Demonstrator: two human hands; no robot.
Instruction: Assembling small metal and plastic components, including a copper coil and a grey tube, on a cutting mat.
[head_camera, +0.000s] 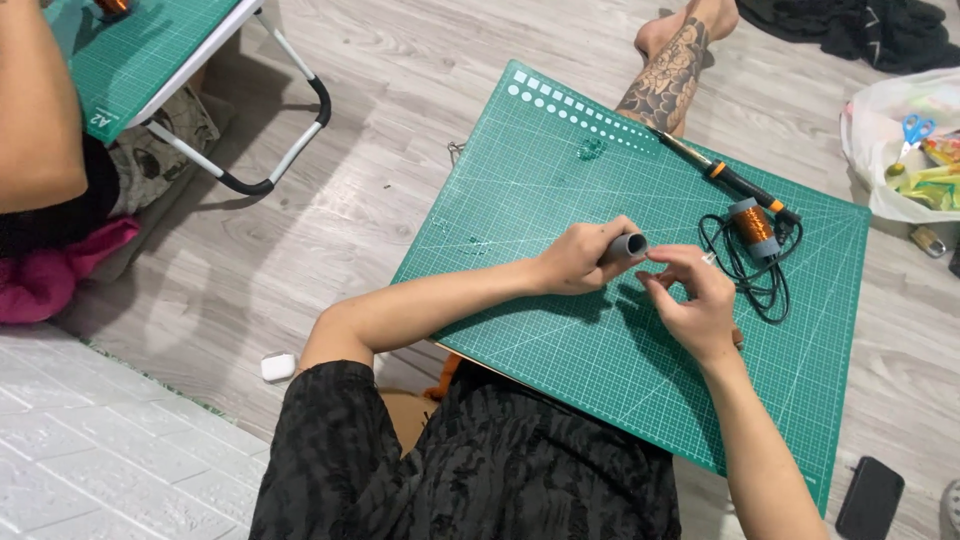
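Note:
My left hand (577, 258) is closed around a short grey tube (629, 245), its open end facing right. My right hand (692, 293) is just beside that end, fingers pinched together close to the tube; whether they hold something thin I cannot tell. Both hands hover over a green cutting mat (560, 180) resting on my lap. A spool of copper wire (753, 226) stands on the mat to the right of my hands, next to a coiled black cable (765, 285). A soldering iron (735, 180) with a black and orange handle lies beyond the spool.
Another person's arm (35, 110) is at the far left beside a second green mat (140, 60) on a small folding table. A white plastic bag (880, 150) with blue scissors (912, 130) lies at the right. A dark phone (868, 497) and small white case (278, 367) lie on the wood floor.

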